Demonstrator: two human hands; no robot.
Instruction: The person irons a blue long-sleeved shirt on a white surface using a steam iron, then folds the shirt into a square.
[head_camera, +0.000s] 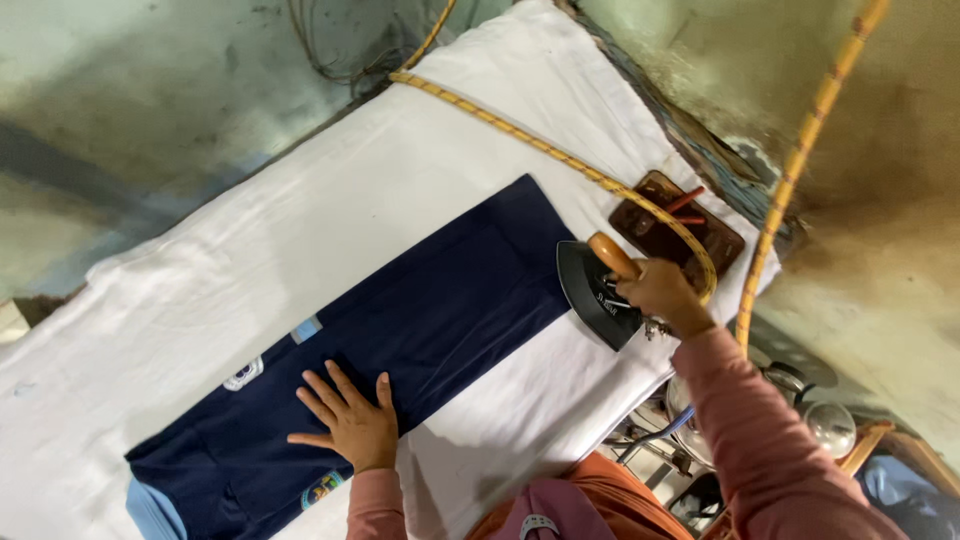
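A navy blue garment (440, 300) with light blue trim and small badges lies folded flat on a counter covered by a white cloth (200, 290). The left hand (348, 422) rests on the near part of the garment, palm down, fingers spread wide and gripping nothing. Past the garment's far end, the right hand (662, 292) is clamped around the wooden handle of a dark electric iron (595, 290), whose soleplate sits at the edge of the navy fabric, partly on the white cloth. A yellow braided cord (520, 135) runs from the right hand across the cloth away from the person. Just beyond the right hand lies a brown iron rest (690, 235) near the counter's corner. Both sleeves are pink.
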